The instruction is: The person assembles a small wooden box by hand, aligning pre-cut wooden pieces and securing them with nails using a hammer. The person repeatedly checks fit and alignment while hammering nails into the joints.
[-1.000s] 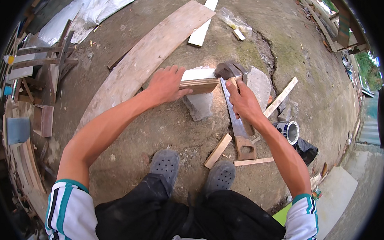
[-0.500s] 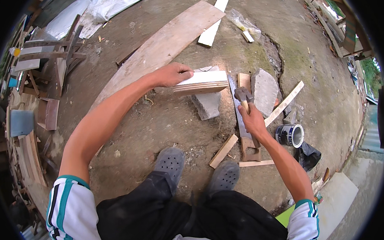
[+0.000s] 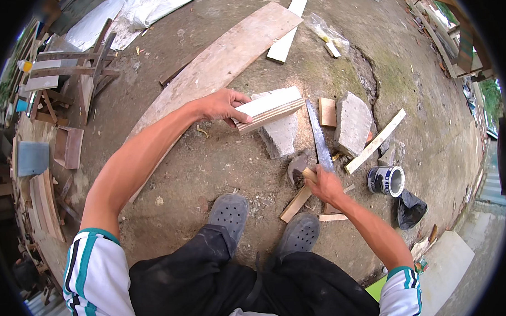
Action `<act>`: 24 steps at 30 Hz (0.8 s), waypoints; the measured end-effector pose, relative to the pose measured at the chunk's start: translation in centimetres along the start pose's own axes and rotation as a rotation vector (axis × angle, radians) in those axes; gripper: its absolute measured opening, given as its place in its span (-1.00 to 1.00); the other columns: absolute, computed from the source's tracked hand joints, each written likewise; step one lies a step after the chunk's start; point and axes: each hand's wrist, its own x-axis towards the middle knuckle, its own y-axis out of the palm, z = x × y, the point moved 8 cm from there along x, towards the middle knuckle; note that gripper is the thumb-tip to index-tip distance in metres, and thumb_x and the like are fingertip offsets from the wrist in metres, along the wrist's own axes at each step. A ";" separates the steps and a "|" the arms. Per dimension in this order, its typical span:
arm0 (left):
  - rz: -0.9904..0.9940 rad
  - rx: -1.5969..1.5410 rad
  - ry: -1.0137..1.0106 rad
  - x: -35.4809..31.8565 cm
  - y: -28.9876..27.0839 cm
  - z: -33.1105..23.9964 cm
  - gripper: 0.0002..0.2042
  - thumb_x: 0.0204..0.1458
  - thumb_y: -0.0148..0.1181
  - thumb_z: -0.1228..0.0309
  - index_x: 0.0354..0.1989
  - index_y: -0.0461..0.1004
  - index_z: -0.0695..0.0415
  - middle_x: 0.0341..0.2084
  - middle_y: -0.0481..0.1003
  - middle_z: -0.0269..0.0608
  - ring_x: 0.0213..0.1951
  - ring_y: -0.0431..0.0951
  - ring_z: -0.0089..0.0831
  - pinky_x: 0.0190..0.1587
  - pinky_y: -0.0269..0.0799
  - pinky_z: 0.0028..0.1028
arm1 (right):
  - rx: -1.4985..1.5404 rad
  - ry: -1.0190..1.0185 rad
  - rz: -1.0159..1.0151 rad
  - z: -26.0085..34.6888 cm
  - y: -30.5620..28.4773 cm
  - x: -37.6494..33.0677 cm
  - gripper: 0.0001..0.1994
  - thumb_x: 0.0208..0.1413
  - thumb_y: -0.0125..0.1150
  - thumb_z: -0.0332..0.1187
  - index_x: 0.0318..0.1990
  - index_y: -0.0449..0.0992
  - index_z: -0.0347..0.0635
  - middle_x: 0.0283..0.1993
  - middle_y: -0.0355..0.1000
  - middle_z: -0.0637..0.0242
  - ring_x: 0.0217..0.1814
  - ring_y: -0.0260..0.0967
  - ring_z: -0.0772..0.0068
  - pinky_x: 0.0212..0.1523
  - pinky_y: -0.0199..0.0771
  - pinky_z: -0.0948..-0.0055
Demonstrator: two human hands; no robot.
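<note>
My left hand [image 3: 227, 107] is closed on the left end of a short wooden block [image 3: 271, 108], white on top with a layered plywood edge. The block is tilted, its right end turned away from me, over a rough concrete chunk [image 3: 280, 137]. My right hand [image 3: 325, 185] grips the handle of a hammer [image 3: 298, 168], whose blurred head is low and to the left of the hand. Beneath this hand lies a handsaw [image 3: 319, 140], its wooden handle mostly hidden.
A second concrete chunk [image 3: 352, 125], a small wood block [image 3: 327, 112] and a pale strip [image 3: 376, 141] lie to the right. Beside them are an open paint can [image 3: 385, 180] and a black plastic bag [image 3: 412, 209]. A long board [image 3: 221, 53] stretches across the far ground.
My right hand has come nearer to me, and the hammer head has swung down and left. The block has turned from level to slanting, and my left thumb now shows on its near face.
</note>
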 end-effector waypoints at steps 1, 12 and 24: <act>-0.007 -0.009 -0.002 0.0 0.1 0.1 -0.30 -0.10 0.55 0.28 0.23 0.40 0.25 -0.07 0.60 -0.14 -0.11 0.60 -0.42 -0.21 0.63 -0.44 | -0.013 -0.008 0.015 -0.1 0.4 -0.1 -0.55 0.22 0.18 -0.07 0.03 0.38 -0.28 -0.22 0.54 -0.20 -0.13 0.51 -0.30 -0.08 0.50 -0.10; -0.054 0.001 -0.004 -0.9 1.5 -0.4 -0.37 -0.02 0.48 0.29 0.24 0.41 0.21 -0.14 0.63 -0.19 -0.15 0.61 -0.45 -0.21 0.63 -0.42 | 0.249 -0.160 -0.338 2.7 -8.0 2.6 -0.54 0.25 0.21 -0.11 0.11 0.42 -0.30 0.01 0.48 -0.05 0.00 0.51 0.00 -0.01 0.51 0.13; 0.012 0.065 0.002 -0.5 2.6 -0.7 -0.48 0.08 0.41 0.25 0.16 0.45 0.25 -0.05 0.58 -0.15 -0.05 0.59 -0.43 -0.05 0.58 -0.39 | 0.526 -0.168 -0.304 7.9 -13.6 8.5 -0.36 0.26 0.20 0.03 0.29 0.37 -0.30 0.14 0.49 -0.03 0.04 0.51 0.18 0.05 0.48 0.22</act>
